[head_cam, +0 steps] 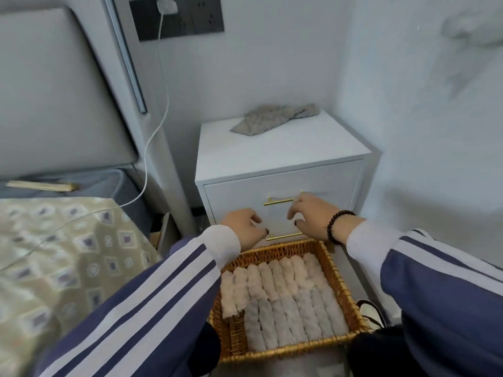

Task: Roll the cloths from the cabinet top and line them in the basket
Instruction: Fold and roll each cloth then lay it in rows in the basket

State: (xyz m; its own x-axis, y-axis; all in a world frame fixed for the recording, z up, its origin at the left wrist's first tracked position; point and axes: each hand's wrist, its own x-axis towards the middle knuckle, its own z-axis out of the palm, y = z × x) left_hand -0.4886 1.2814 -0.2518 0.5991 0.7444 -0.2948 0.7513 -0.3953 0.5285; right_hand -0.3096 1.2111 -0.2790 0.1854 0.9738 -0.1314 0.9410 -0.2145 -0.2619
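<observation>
- pale walls are meeting in a corner behind a white cabinet [283, 148], with a dark socket panel [176, 16] sitting at about 11 o'clock and a white charger cable [156, 126] hanging down from it toward the bed.
- at 9 o'clock a grey padded headboard [54, 91] is standing over a bed, where a patterned beige cover [60, 262] is lying.
- a left hand [242, 227] is hovering in front of the cabinet's drawers at about 6 o'clock from the cabinet top, its fingers loosely curled and gripping nothing; a blue sleeve with white stripes is trailing back toward 7 o'clock.
- a grey cloth [272, 119] is lying crumpled and unrolled on the cabinet top, toward its back edge at 12 o'clock, well apart from both hands.
- a wicker basket [234, 336] is sitting below the hands at 6 o'clock, just in front of the cabinet, and rolled cloths [283, 297] are lying side by side in it in two rows, pinkish ones behind and greyer ones in front.
- a right hand [313, 216] is hanging by the upper brass drawer handle [277, 201], fingers bent downward and holding nothing i can make out; whether its fingertips are touching the handle i cannot tell. a dark bead bracelet [336, 227] is circling its wrist.
</observation>
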